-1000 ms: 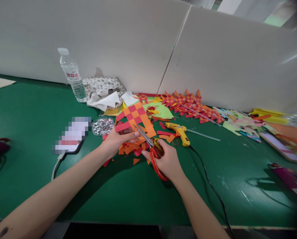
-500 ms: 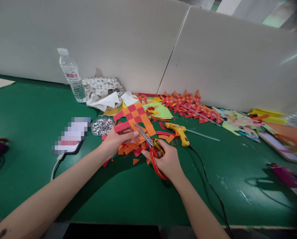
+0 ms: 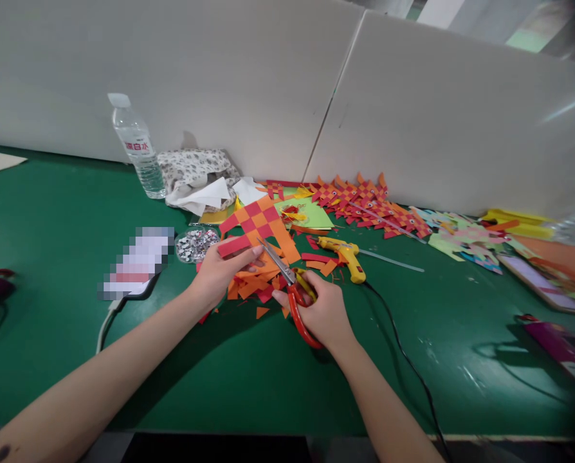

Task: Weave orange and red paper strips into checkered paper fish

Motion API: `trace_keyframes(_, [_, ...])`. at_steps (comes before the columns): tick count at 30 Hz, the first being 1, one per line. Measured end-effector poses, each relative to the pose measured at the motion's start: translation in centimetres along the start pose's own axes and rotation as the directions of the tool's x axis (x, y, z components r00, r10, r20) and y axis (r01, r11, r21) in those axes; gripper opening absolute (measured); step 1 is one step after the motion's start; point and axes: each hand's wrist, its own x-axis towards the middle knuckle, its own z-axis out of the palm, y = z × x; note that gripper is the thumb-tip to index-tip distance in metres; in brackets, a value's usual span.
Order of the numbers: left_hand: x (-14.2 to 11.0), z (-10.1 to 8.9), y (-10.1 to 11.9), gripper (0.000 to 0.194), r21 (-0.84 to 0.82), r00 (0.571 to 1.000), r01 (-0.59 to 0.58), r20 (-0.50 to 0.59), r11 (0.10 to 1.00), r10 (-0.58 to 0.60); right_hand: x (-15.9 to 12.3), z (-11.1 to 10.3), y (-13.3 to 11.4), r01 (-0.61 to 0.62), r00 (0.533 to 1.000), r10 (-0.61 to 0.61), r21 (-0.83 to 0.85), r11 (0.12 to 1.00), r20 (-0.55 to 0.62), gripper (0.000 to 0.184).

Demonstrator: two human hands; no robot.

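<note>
My left hand [image 3: 215,273] is closed on a woven paper piece [image 3: 260,217] with red and orange checks, the thumb resting on top near its lower left strip. In my right hand [image 3: 323,308] is a pair of scissors [image 3: 294,296] with red handles. Their blades point up and left and lie against the woven paper's lower side, looking nearly closed. Beneath the hands is a heap of orange and red paper scraps [image 3: 251,286]. A yellow glue gun [image 3: 343,254] with a glue stick in its back lies just beyond my right hand.
On the green table [image 3: 278,386], a phone [image 3: 140,260] on a cable and a dish of googly eyes [image 3: 197,244] lie left. Behind stand a water bottle [image 3: 140,151] and a patterned tissue pouch [image 3: 195,170]. Woven paper fish [image 3: 365,199] are piled back right. A black cord [image 3: 403,350] runs forward.
Both hands stay nearly in place. My left thumb has slid slightly left on the woven paper, and the paper's strips have shifted a little. The view has moved slightly.
</note>
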Motion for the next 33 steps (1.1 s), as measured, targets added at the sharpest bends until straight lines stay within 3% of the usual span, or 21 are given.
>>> trace_keyframes(33, [-0.25, 0.13, 0.07, 0.018, 0.0, 1.0, -0.016, 0.013, 1.0, 0.016, 0.13, -0.34, -0.24, 0.047, 0.999, -0.047, -0.028, 0.999, -0.016, 0.042])
